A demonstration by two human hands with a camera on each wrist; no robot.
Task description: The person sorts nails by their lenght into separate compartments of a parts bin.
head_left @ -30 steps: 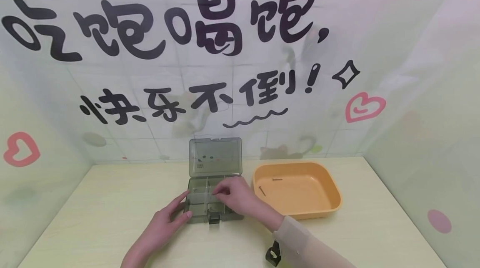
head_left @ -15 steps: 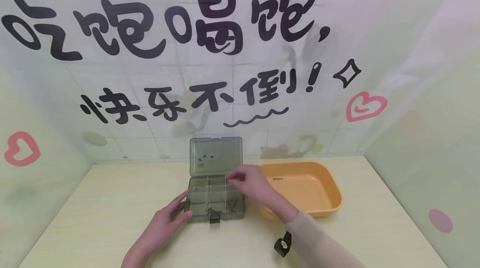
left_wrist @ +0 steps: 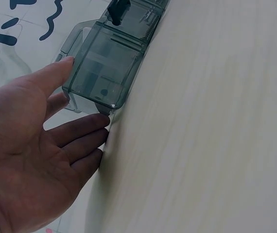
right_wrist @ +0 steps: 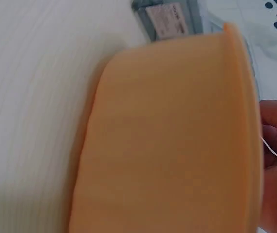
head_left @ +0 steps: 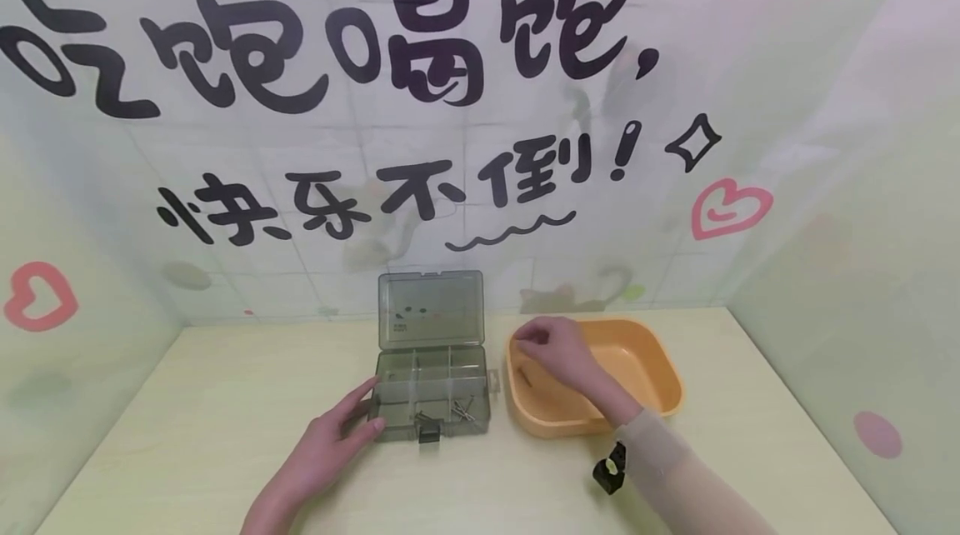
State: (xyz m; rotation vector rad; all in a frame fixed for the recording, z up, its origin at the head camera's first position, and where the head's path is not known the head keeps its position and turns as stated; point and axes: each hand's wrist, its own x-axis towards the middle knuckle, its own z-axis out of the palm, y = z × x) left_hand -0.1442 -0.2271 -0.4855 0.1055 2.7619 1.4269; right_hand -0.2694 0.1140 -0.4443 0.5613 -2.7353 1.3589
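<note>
My left hand (head_left: 330, 447) touches the left side of a grey see-through compartment box (head_left: 393, 393), its lid raised at the back. In the left wrist view the thumb rests on the box's rim and the other fingers lie against its side. Screws lie in the box's front-middle and front-right compartments. My right hand (head_left: 555, 349) hovers over the left back part of an orange tray (head_left: 645, 352), fingers loosely bent, nothing visible between them. A brown screw (head_left: 524, 376) lies in the tray below that hand. In the right wrist view the tray's wall hides part of the hand.
A black latch (head_left: 429, 433) sits at the box's front edge, and a clear tab (head_left: 493, 381) sticks out on its right. The pale wooden table (head_left: 225, 402) meets printed walls behind and at both sides. A black strap piece (head_left: 611, 468) hangs by the right sleeve.
My right hand has moved right from over the box's compartments to over the orange tray. The screws in the box's front-right compartment have come into view. My left hand has stayed put.
</note>
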